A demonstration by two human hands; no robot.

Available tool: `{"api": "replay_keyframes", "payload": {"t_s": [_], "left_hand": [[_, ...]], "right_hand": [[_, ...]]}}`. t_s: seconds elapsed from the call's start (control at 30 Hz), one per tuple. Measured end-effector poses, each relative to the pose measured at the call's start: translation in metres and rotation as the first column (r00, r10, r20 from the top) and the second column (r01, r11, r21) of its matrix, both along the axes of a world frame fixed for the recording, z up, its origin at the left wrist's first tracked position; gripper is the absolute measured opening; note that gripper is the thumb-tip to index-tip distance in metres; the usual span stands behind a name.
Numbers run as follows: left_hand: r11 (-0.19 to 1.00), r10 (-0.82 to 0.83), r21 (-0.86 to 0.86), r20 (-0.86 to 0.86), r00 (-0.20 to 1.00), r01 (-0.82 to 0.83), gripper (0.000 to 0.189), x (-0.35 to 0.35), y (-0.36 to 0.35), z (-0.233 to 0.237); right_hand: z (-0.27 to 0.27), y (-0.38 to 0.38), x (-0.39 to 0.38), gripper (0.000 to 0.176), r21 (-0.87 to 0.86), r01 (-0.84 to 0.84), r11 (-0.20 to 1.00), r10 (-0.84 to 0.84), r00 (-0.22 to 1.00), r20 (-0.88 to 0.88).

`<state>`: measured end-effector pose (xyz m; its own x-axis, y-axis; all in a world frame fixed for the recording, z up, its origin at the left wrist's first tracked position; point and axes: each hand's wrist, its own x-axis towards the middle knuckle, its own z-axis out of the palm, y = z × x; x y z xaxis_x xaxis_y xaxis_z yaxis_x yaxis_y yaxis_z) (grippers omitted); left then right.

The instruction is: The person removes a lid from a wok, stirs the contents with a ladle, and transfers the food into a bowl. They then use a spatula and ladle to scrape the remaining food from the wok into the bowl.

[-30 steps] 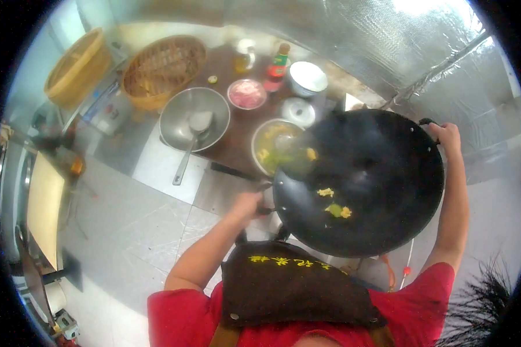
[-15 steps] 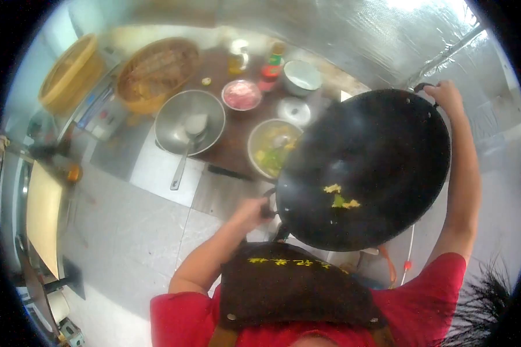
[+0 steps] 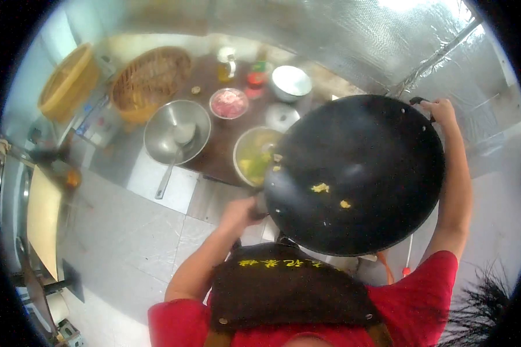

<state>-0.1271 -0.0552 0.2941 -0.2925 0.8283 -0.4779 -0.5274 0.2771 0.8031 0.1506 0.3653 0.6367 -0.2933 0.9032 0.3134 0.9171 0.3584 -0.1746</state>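
Observation:
A large black wok (image 3: 382, 168) hangs tilted to the left between my two hands. My left hand (image 3: 240, 215) is closed around its handle at the lower left. My right hand (image 3: 443, 112) grips the opposite loop handle at the upper right. A few bits of yellow egg (image 3: 320, 188) cling to the wok's inner surface, some of them at the left rim. Just beyond that rim is a metal bowl (image 3: 236, 159) holding yellow and green food, partly hidden by the wok.
A steel basin (image 3: 151, 139) with a ladle (image 3: 169, 173) stands on the dark table. Behind are a bowl of pink meat (image 3: 228, 104), a pale bowl (image 3: 291, 84), a round lid (image 3: 282, 118), an oil jug (image 3: 226, 65), a red-labelled bottle (image 3: 255, 80) and a bamboo steamer (image 3: 150, 84).
The wok has shifted slightly left in view. The egg bits have slid across it toward the left rim, and the green piece no longer shows in it. Both hands keep their hold.

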Motion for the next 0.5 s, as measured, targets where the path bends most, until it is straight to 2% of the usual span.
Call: {"api": "replay_keyframes", "payload": {"t_s": [0.07,0.13,0.17,0.2,0.27,0.3,0.33,0.37,0.43,0.47,0.5], "left_hand": [[1.000,0.007,0.030,-0.080,0.997,-0.004,0.025,0.004,0.009,0.015],[0.989,0.118,-0.103,0.110,0.987,-0.107,0.024,0.017,0.021,0.043],[0.996,0.065,-0.058,-0.026,0.998,-0.066,0.024,0.027,0.026,0.023],[1.000,0.008,-0.029,-0.175,0.985,-0.013,0.024,0.033,0.027,-0.015],[0.994,0.079,-0.062,-0.075,0.994,-0.084,0.024,0.047,0.034,-0.002],[0.989,0.119,-0.081,-0.027,0.992,-0.121,0.025,0.054,0.037,0.004],[0.972,0.217,-0.129,0.169,0.961,-0.196,0.025,0.059,0.042,0.019],[0.971,0.221,-0.128,0.133,0.966,-0.204,0.024,0.063,0.041,0.033],[0.969,0.223,-0.118,0.044,0.974,-0.216,0.024,0.060,0.036,0.054],[0.970,0.225,-0.109,0.087,0.971,-0.215,0.023,0.056,0.034,0.054],[0.971,0.228,-0.100,0.132,0.964,-0.216,0.022,0.052,0.029,0.054]], "right_hand": [[-0.019,0.012,0.022,0.040,-0.110,0.074,0.991,-0.092,0.981,-0.169],[-0.035,0.024,0.044,0.038,-0.146,-0.009,0.989,-0.016,0.985,-0.175],[-0.036,0.036,0.044,0.037,-0.158,-0.066,0.985,0.038,0.983,-0.178],[-0.036,0.047,0.039,0.036,-0.159,-0.050,0.986,0.024,0.986,-0.167],[-0.032,0.054,0.030,0.036,-0.168,0.005,0.986,-0.029,0.989,-0.143],[-0.025,0.053,0.023,0.039,-0.135,-0.029,0.990,0.003,0.981,-0.192],[-0.019,0.069,0.021,0.040,-0.123,-0.072,0.990,0.053,0.986,-0.156],[-0.011,0.081,0.012,0.041,-0.112,-0.120,0.986,0.106,0.987,-0.118],[0.013,0.084,-0.004,0.043,0.016,-0.131,0.991,0.131,0.989,-0.062],[0.023,0.096,-0.004,0.045,-0.018,-0.223,0.975,0.218,0.966,-0.136],[0.031,0.089,-0.014,0.047,0.068,-0.222,0.973,0.229,0.964,-0.135]]}}
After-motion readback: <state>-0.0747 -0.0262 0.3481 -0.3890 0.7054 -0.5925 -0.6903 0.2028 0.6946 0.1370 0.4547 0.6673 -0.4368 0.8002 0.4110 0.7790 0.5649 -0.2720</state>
